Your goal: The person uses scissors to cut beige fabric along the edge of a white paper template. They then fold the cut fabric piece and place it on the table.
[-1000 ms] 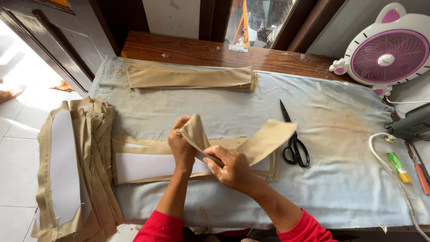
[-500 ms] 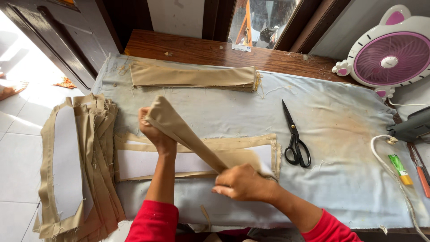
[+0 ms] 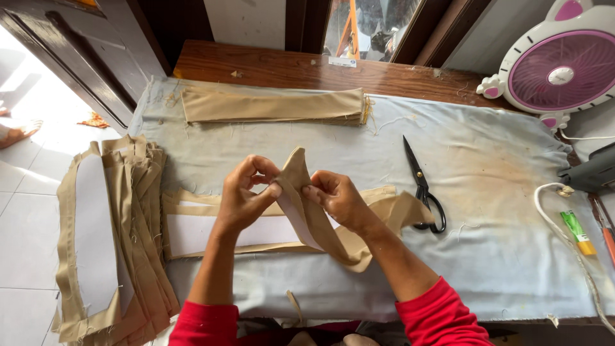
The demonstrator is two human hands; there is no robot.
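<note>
At the centre of the frame, both hands pinch a tan fabric strip (image 3: pixel 307 211) raised above the pale grey table cloth (image 3: pixel 500 211). The left hand (image 3: pixel 246 195) grips one edge between thumb and fingers, and the right hand (image 3: pixel 336 198) grips the facing edge, close beside it. The strip stands folded at the top, shows a white lining inside, and loops down to the right. Under it lies a flat stack of similar lined pieces (image 3: pixel 211 234). Black scissors (image 3: pixel 423 186) lie just right; another tan stack (image 3: pixel 272 106) sits at upper centre.
</note>
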